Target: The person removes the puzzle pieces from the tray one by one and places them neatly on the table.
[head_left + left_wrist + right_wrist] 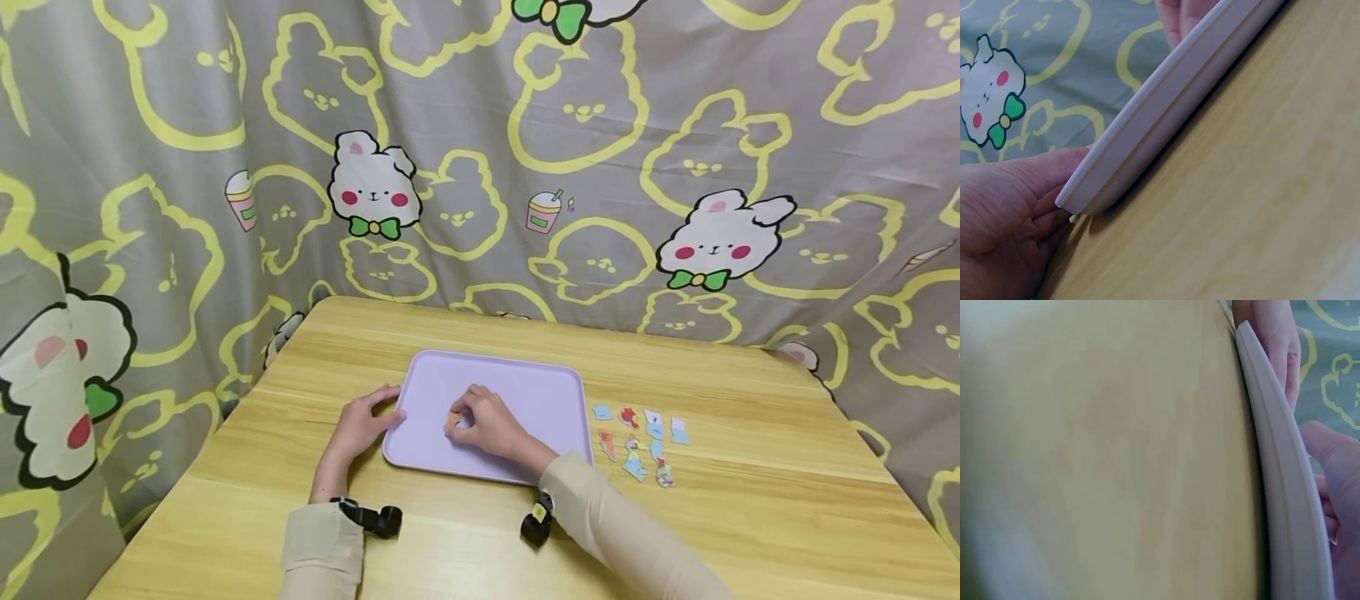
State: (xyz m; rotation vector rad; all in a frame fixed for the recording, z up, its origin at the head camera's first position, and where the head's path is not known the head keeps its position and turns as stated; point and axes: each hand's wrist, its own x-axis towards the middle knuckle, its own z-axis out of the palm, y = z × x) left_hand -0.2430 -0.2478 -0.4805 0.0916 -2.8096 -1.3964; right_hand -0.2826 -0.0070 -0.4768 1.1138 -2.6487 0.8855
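A lilac rectangular tray (525, 379) lies on the wooden table. At its left edge, my left hand (358, 427) holds the rim, thumb over the top and fingers along the outside; the left wrist view shows this hand (1007, 219) around the tray's corner (1147, 119). Over the middle-left of the tray, my right hand (491, 423) pinches a small flat orange piece (452, 422), partly covered by the fingers. In the right wrist view the tray's side wall (1288, 506) hides that piece and part of the right hand (1341, 465).
To the right of the tray lie several small flat cut-out pieces, among them a blue one (602, 412), a red one (629, 417), an orange one (607, 446) and a white-and-blue one (678, 431). A patterned grey curtain (465, 108) hangs behind the wooden table (712, 533).
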